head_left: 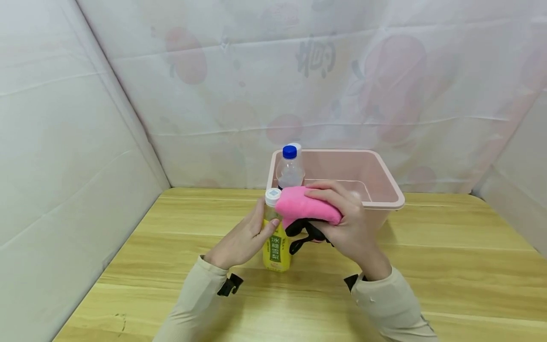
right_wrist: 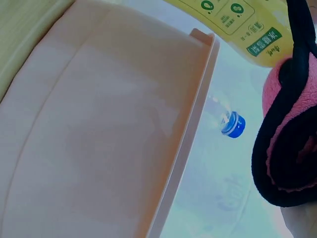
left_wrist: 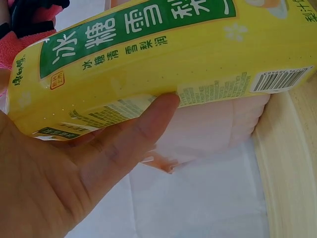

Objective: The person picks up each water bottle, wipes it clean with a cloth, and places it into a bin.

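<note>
My left hand (head_left: 238, 243) grips a yellow-labelled drink bottle (head_left: 276, 254) from its left side, with the thumb across the label. The bottle stands upright on the table, its white cap (head_left: 273, 194) on top. In the left wrist view the thumb (left_wrist: 148, 126) presses along the lower side of the yellow label (left_wrist: 163, 64). My right hand (head_left: 352, 225) holds a folded pink plush cloth (head_left: 305, 205) with black trim, close against the bottle's upper right side. In the right wrist view the cloth's rolled black edge (right_wrist: 265, 163) shows.
Behind the hands stands a pink plastic bin (head_left: 391, 192). A clear bottle with a blue cap (head_left: 289, 152) stands at the bin's left side, and another white cap (head_left: 296, 146) shows behind it. Pale printed curtains (head_left: 239, 95) surround the wooden table (head_left: 171, 289).
</note>
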